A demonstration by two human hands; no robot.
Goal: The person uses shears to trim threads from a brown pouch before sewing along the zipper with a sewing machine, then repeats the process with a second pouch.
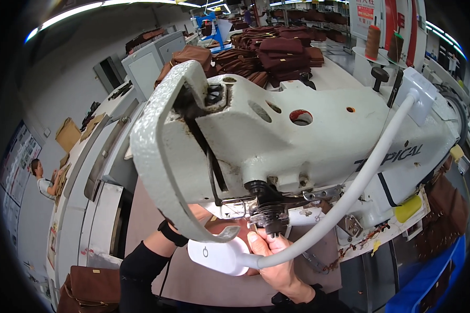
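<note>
A white sewing machine [308, 141] fills the middle of the view. Below its needle area, my right hand [279, 263] has thumb and fingers pressed together close to the metal parts; what they pinch is hidden. My left hand [197, 213] reaches in behind the curved white guard [156, 172], which hides its fingers along with part of the wrist. Between the hands a reddish-brown piece [220, 225] shows in small part under the machine. In front of it hangs a white lamp head [214, 256] on a thick bent neck [344, 208].
Stacks of dark brown leather pieces [287, 52] lie on the table behind. Two thread cones [372, 43] stand at back right. A brown bag [91, 287] is at lower left, a blue bin [428, 281] at lower right. Another person [46, 182] works far left.
</note>
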